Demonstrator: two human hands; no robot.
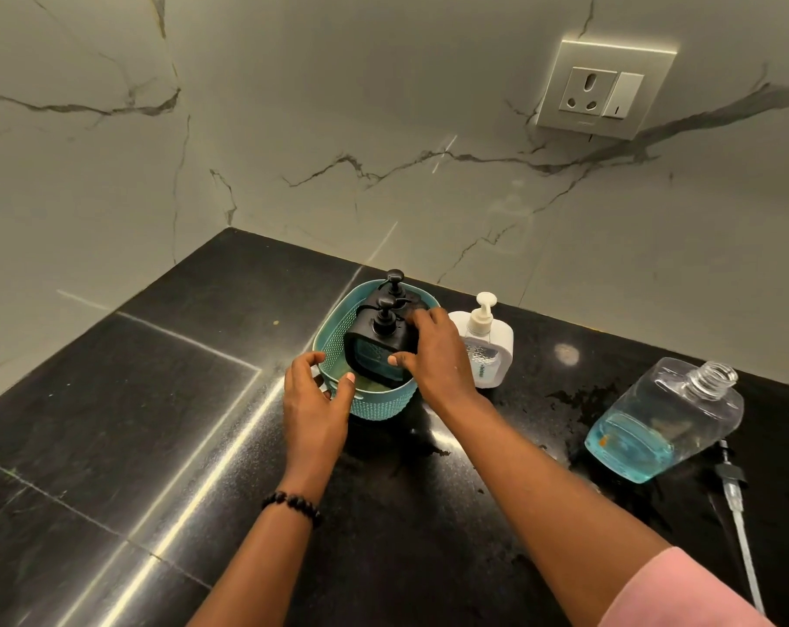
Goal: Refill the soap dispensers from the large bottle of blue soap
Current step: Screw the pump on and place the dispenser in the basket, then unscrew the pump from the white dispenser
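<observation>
A teal perforated basket point(374, 407) stands on the black counter and holds black pump dispensers. My right hand point(437, 355) grips the front black dispenser point(370, 350) inside the basket. A second black dispenser point(394, 282) stands behind it. My left hand point(313, 400) holds the basket's near rim. A white pump dispenser point(487, 350) stands just right of the basket. The large clear bottle point(663, 423), uncapped and holding a low level of blue soap, stands at the right. Its pump with the long tube point(736, 500) lies on the counter beside it.
The black stone counter point(157, 423) meets a marble wall in a corner at the back. A wall socket with a switch point(602, 90) sits up at the right. Wet splashes point(582, 400) mark the counter between the basket and the large bottle.
</observation>
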